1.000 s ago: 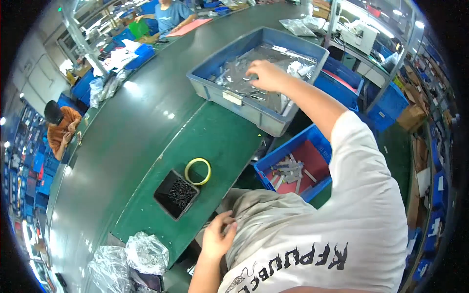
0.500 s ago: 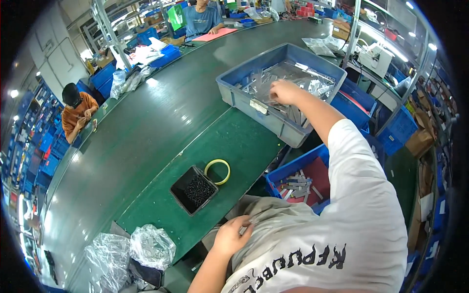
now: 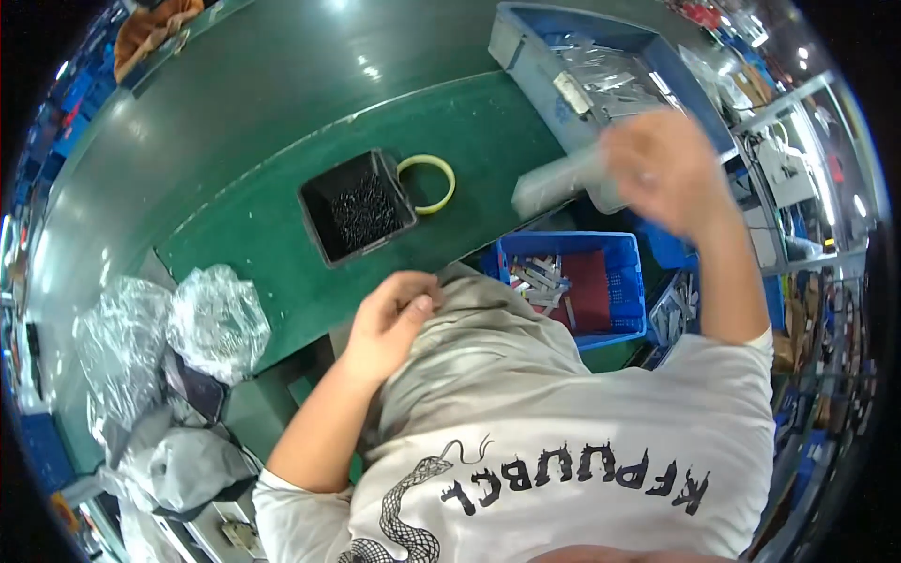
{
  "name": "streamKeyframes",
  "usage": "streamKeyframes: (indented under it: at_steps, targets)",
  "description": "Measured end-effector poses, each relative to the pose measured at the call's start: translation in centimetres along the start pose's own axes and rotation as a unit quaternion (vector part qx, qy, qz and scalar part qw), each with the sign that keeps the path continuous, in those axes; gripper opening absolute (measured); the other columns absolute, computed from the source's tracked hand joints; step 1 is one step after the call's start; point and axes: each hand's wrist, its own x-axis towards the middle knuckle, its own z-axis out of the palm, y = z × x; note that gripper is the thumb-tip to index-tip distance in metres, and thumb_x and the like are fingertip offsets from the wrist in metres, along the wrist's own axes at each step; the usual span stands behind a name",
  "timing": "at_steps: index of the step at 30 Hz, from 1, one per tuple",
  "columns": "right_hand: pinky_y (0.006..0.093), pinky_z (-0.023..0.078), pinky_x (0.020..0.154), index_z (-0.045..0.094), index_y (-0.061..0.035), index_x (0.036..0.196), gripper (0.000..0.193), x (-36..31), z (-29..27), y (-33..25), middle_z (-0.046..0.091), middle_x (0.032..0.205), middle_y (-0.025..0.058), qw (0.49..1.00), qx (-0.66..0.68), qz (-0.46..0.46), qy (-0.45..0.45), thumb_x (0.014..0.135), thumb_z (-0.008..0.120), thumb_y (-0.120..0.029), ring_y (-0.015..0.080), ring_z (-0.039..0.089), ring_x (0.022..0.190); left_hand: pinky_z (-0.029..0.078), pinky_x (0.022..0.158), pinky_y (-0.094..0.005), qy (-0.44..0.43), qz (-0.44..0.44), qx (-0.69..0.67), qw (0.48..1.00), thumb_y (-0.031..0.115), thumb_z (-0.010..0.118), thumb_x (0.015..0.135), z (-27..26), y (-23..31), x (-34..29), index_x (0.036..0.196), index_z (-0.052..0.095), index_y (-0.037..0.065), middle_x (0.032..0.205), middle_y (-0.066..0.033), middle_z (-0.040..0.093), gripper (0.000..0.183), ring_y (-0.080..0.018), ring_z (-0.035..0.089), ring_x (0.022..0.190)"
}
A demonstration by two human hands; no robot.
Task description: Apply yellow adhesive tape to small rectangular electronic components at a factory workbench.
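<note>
Blurred by motion, my right hand is closed on a translucent plastic bag in front of the large grey-blue bin. The bag stretches leftward from my fingers; its contents are too smeared to make out. Inside the bin lie more clear bags and flat pieces. At my lap, my left hand rests against the trousers, fingers loosely curled, thumb apart, holding nothing. A black tray of small black screw-like parts sits on the green table, touching or nearly touching a yellow tape roll.
Below the table edge stands a blue crate with flat metallic pieces on a dark red lining. Crumpled clear plastic lies at the left. A person in an orange top sits across the belt. Metal shelving rises at the right.
My right hand has come out of the bin toward me with a plastic bag. My view has tilted down, so table things appear higher. The left hand stays at my lap.
</note>
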Motion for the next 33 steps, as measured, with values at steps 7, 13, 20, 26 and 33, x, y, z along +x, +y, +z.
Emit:
streamKeyframes:
  at_steps: [7, 13, 20, 26, 33]
  targets:
    - [0.0321, 0.047, 0.078, 0.07, -0.0102, 0.096, 0.025, 1.6, 8.4, -12.8, 0.064, 0.097, -0.0014, 0.961, 0.242, -0.133, -0.026, 0.072, 0.067, -0.018, 0.0162, 0.06, 0.093, 0.053, 0.081, -0.0301, -0.184, -0.101, -0.085, 0.974, 0.001, 0.058, 0.094, 0.8, 1.2, -0.4, 0.134, 0.048, -0.001, 0.112, -0.0108, 0.064, 0.042, -0.0151, 0.061, 0.1]
    - [0.0389, 0.048, 0.087, 0.067, -0.0051, 0.112, 0.041, 3.7, 11.3, -11.1, 0.066, 0.11, 0.008, 0.901, 0.428, -0.006, 0.07, 0.074, 0.076, -0.018, 0.0276, 0.061, 0.102, 0.051, 0.06, -0.0264, -0.137, -0.163, -0.038, 0.976, 0.001, 0.055, 0.095, 0.7, 0.8, -0.3, 0.123, 0.054, 0.002, 0.088, -0.0062, 0.068, 0.028, -0.0114, 0.062, 0.069]
    - [0.0431, 0.045, 0.098, 0.067, -0.0061, 0.105, 0.035, 2.5, 19.1, -10.2, 0.064, 0.117, 0.0106, 0.961, 0.233, 0.149, 0.011, 0.079, 0.076, -0.028, 0.0313, 0.057, 0.115, 0.049, 0.058, -0.0256, -0.052, -0.192, -0.073, 0.977, 0.008, 0.055, 0.098, 0.3, 0.5, 0.1, 0.112, 0.058, 0.006, 0.088, -0.003, 0.066, 0.014, -0.0113, 0.062, 0.07]
    - [0.0495, 0.041, 0.101, 0.063, -0.0075, 0.086, 0.038, -0.4, 16.7, -9.1, 0.064, 0.118, 0.0116, 0.952, 0.25, 0.175, -0.01, 0.071, 0.081, -0.037, 0.034, 0.055, 0.12, 0.049, 0.059, -0.0294, -0.032, -0.151, -0.066, 0.986, 0.01, 0.056, 0.098, 0.4, 0.2, 0.8, 0.105, 0.057, 0.001, 0.083, -0.0076, 0.065, 0.012, -0.0163, 0.063, 0.067]
    - [0.0571, 0.034, 0.106, 0.065, -0.0078, 0.085, 0.046, -0.4, 17.3, -11.8, 0.06, 0.117, 0.0127, 0.95, 0.235, 0.207, 0.005, 0.074, 0.074, -0.051, 0.0343, 0.052, 0.12, 0.052, 0.061, -0.0322, 0.013, -0.165, -0.035, 0.986, 0.017, 0.054, 0.099, -0.1, -1.6, -0.1, 0.108, 0.06, -0.003, 0.079, -0.0137, 0.068, 0.023, -0.0209, 0.064, 0.067]
